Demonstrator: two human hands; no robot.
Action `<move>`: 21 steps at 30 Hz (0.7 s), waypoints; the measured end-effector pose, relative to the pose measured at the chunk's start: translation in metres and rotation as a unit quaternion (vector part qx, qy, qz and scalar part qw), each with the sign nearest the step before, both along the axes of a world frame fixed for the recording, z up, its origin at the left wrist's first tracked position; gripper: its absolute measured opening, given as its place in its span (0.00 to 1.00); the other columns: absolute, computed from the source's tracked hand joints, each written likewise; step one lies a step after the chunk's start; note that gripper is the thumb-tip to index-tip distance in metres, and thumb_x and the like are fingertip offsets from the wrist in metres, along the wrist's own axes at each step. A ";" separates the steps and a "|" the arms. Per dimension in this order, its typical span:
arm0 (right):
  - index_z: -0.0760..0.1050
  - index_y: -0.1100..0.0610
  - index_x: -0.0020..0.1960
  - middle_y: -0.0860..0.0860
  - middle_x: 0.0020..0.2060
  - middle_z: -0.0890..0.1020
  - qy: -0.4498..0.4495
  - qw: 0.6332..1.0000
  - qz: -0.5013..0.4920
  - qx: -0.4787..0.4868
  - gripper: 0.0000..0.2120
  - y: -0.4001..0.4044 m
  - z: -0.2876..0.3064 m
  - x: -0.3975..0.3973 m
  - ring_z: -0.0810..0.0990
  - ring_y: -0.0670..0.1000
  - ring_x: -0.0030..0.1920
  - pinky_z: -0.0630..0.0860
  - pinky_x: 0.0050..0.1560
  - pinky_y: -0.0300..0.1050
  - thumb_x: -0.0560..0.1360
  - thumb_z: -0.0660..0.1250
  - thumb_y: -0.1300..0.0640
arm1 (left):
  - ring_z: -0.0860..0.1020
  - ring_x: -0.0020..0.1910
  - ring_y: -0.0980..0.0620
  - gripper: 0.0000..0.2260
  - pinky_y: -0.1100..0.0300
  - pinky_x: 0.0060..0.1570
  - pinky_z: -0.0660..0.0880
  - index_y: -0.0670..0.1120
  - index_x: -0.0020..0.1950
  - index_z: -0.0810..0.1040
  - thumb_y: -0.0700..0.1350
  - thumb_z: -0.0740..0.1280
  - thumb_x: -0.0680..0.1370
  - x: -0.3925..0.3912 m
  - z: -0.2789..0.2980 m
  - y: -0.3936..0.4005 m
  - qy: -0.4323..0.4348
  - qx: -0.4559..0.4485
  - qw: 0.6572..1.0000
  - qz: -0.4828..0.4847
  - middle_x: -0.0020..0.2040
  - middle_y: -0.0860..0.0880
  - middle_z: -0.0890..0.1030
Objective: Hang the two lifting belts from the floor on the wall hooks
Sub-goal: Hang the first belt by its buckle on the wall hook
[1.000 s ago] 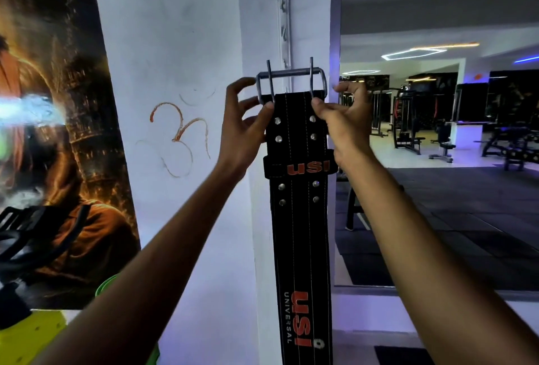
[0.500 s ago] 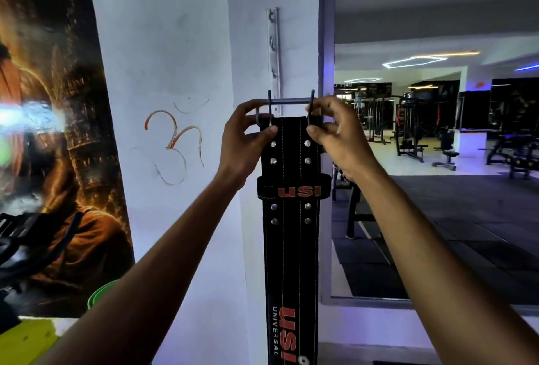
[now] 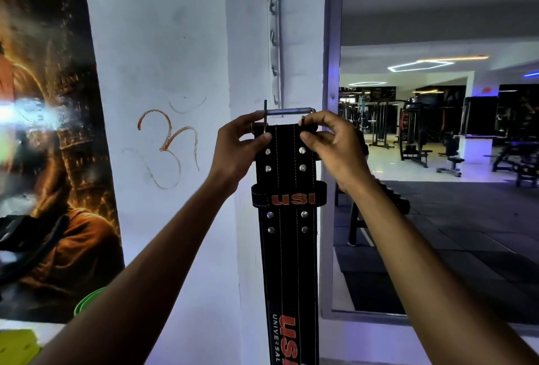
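Note:
A black lifting belt [image 3: 287, 251] with orange "USI" lettering hangs straight down in front of a white pillar. Its steel buckle [image 3: 284, 111] is at the top, level with the lowest hook of a vertical metal hook rail [image 3: 276, 52] fixed to the pillar. My left hand [image 3: 239, 146] pinches the belt's top left corner and the left prong. My right hand [image 3: 329, 140] pinches the top right corner beside the right prong. I cannot tell whether the buckle rests on a hook. No second belt is in view.
A large dark poster [image 3: 43, 137] covers the wall at left, with green and yellow objects [image 3: 87, 302] below it. A mirror or opening [image 3: 437, 160] at right shows gym machines and benches. An orange symbol [image 3: 167, 143] is drawn on the pillar.
Both hands have lowered the belt's buckle from beside the rail's middle to its lowest hook. My fingers have closed in tighter around the buckle's prongs.

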State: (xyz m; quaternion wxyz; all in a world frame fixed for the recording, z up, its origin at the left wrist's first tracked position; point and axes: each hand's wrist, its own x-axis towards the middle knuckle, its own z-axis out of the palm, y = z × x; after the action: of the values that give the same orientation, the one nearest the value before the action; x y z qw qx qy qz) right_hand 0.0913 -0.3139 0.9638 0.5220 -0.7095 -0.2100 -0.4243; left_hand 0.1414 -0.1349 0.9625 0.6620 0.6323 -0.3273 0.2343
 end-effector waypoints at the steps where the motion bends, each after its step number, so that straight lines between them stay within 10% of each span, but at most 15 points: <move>1: 0.79 0.58 0.52 0.57 0.51 0.83 -0.010 1.000 -0.009 -0.007 0.08 0.005 0.001 0.033 0.84 0.59 0.51 0.81 0.50 0.41 0.75 0.69 0.68 | 0.84 0.43 0.54 0.19 0.63 0.39 0.81 0.45 0.66 0.79 0.36 0.72 0.76 0.038 0.000 0.004 -0.004 0.011 1.000 -0.006 0.56 0.44 0.84; 7: 0.79 0.52 0.46 0.61 0.50 0.83 -0.024 1.000 -0.012 0.010 0.12 0.013 0.014 0.075 0.83 0.58 0.45 0.81 0.50 0.49 0.74 0.69 0.69 | 0.84 0.42 0.55 0.12 0.57 0.44 0.81 0.41 0.62 0.81 0.35 0.69 0.78 0.084 0.012 0.015 -0.020 0.026 0.998 -0.054 0.52 0.47 0.84; 11: 0.79 0.53 0.50 0.52 0.47 0.83 -0.031 0.999 -0.011 0.011 0.12 0.003 0.008 0.079 0.83 0.57 0.49 0.81 0.49 0.47 0.74 0.70 0.69 | 0.86 0.47 0.50 0.32 0.55 0.47 0.84 0.52 0.78 0.65 0.36 0.72 0.77 0.084 0.004 0.002 -0.022 0.013 0.999 -0.030 0.57 0.50 0.83; 21: 0.80 0.55 0.51 0.55 0.50 0.83 -0.016 0.999 -0.031 0.042 0.11 -0.008 0.006 0.132 0.84 0.63 0.51 0.82 0.56 0.59 0.74 0.70 0.69 | 0.85 0.53 0.44 0.19 0.53 0.48 0.84 0.45 0.67 0.78 0.40 0.73 0.76 0.148 0.011 -0.009 -0.053 0.036 0.998 -0.023 0.57 0.46 0.83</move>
State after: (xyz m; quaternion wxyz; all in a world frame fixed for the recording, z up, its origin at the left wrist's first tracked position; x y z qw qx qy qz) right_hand 0.2235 -0.3215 0.9694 0.5341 -0.6865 -0.1784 -0.4601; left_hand 0.2892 -0.1435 0.9738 0.6258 0.6345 -0.3849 0.2401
